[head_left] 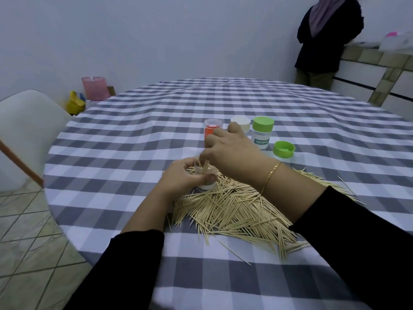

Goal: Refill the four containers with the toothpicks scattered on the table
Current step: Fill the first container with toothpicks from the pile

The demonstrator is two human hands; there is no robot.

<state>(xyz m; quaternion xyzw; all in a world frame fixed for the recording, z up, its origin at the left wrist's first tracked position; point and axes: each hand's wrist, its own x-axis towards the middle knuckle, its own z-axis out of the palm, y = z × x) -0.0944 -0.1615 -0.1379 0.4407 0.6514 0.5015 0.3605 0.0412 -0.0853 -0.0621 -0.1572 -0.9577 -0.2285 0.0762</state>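
Observation:
A big heap of wooden toothpicks lies on the checked tablecloth in front of me. My left hand grips a small clear container standing at the heap's far left edge. My right hand pinches a small bunch of toothpicks at the container's mouth, their tips inside it. Behind my hands stand three more containers: one with an orange label, one with a cream lid, partly hidden by my fingers, and one with a green lid marked TOOTHPICK.
A loose green lid lies right of the green-lidded container. The round table has a white chair at its left. Bags sit on the floor by the far wall. A person stands at a counter at the back right.

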